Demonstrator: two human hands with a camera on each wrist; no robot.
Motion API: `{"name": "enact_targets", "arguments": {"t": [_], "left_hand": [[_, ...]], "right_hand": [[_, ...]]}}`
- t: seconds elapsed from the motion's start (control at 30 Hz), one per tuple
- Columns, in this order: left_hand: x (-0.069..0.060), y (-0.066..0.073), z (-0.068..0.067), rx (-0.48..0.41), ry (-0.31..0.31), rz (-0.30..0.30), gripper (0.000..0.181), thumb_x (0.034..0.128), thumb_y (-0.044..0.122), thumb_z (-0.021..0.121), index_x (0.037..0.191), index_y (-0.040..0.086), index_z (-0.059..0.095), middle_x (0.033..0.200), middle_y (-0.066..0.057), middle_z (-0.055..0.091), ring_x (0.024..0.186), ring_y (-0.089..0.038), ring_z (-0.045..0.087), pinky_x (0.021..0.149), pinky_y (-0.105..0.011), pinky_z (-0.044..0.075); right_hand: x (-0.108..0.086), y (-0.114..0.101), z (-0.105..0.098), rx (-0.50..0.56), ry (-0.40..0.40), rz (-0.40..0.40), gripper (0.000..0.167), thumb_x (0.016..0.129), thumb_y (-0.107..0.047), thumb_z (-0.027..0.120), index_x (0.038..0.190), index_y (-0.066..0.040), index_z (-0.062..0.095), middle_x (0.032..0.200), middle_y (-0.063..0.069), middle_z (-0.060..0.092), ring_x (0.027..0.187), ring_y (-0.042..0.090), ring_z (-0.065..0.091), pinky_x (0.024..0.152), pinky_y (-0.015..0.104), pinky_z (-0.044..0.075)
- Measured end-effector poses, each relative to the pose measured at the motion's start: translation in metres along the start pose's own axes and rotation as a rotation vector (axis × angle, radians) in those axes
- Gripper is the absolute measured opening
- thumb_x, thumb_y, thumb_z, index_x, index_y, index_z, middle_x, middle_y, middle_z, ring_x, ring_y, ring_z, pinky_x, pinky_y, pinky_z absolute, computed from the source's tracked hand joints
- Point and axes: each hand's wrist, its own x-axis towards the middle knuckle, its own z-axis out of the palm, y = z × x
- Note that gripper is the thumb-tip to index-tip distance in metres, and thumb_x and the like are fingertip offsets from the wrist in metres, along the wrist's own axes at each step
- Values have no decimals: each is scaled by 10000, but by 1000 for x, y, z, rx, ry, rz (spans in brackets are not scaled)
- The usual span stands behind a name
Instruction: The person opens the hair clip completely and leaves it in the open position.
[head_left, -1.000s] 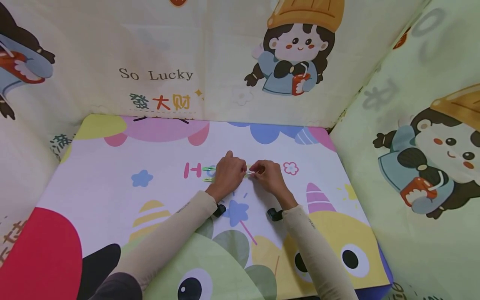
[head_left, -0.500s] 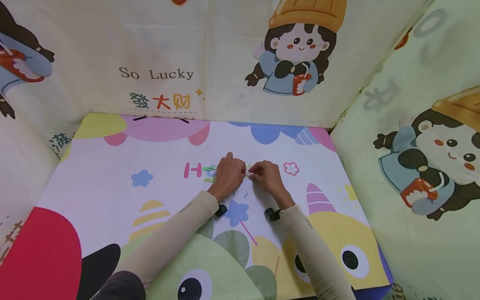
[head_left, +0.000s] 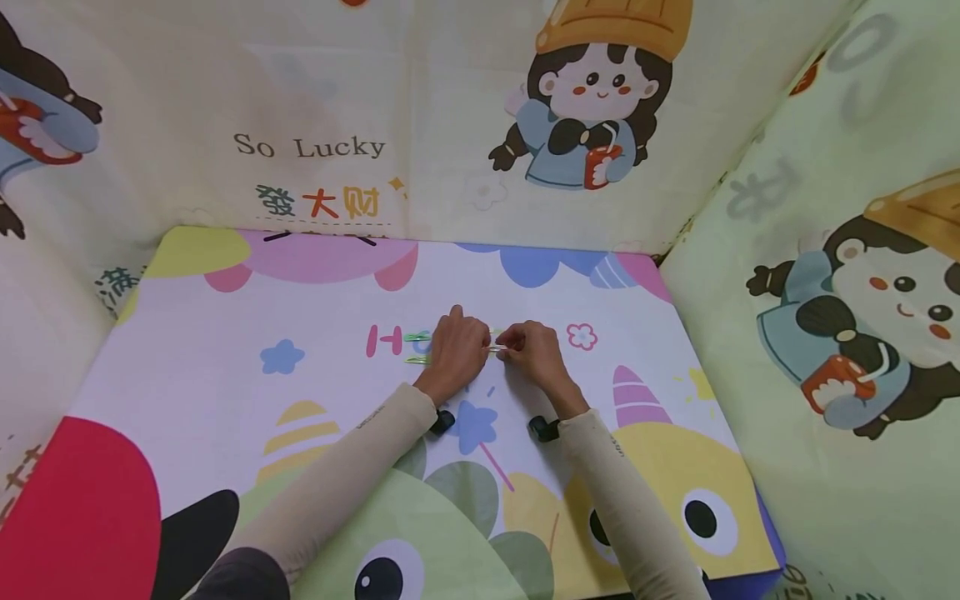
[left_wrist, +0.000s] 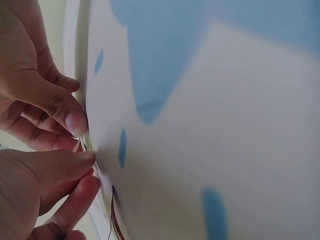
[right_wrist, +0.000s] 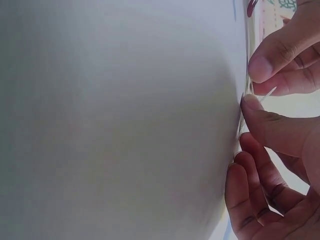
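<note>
My left hand (head_left: pixel 459 343) and my right hand (head_left: pixel 536 350) work close together above the middle of the table. Between their fingertips they pinch a thin pale strip (head_left: pixel 496 347), mostly hidden by the fingers. In the right wrist view a slender pale tip (right_wrist: pixel 270 93) sticks out beside the right thumb (right_wrist: pixel 270 122); the left thumb (right_wrist: pixel 262 65) lies just above it. The left wrist view has both thumbs nearly meeting at the strip, whose kind I cannot tell. Two slim green pieces (head_left: pixel 417 337) lie left of my left hand, partly covered by it.
The table (head_left: pixel 322 292) has a printed cover with cartoon shapes, letters and a blue star. Printed cloth walls (head_left: pixel 442 125) rise behind it and on both sides. Dark wrist cameras (head_left: pixel 543 429) hang under the wrists.
Both hands stay almost where they were, still pinching the strip. The right fingertips shift only slightly, and the strip shows a little differently between the hands.
</note>
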Motion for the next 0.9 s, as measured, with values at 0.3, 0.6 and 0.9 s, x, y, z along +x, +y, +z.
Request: {"name": "enact_targets", "arguments": {"t": [0.3, 0.6, 0.9], "left_hand": [[-17, -14, -17, -15, 63, 13, 417, 920, 400, 822, 1240, 143, 748, 1143, -105, 715, 1091, -293, 537, 916, -422, 507], [-30, -39, -34, 45, -15, 122, 1188, 773, 752, 806, 1695, 209, 290, 1757, -290, 106, 1640, -506, -2, 1272, -687, 208], [-42, -50, -41, 152, 9, 201, 1416, 654, 916, 747, 1725, 238, 117, 1779, -235, -103, 1618, -559, -112, 1157, -878, 103]], "right_hand": [[-5, -5, -2, -77, 52, -35, 357, 868, -228, 898, 1183, -103, 787, 1081, 121, 772, 996, 307, 660, 924, 456, 521], [-11, -15, -4, -122, 60, -108, 911, 834, -457, 899, 1597, -191, 478, 1634, 185, 477, 1507, 425, 356, 1213, 598, 318], [-15, -21, 3, -285, 62, -219, 1153, 802, -699, 788, 1713, -347, 175, 1796, 171, 97, 1616, 578, 49, 1187, 842, 126]]}}
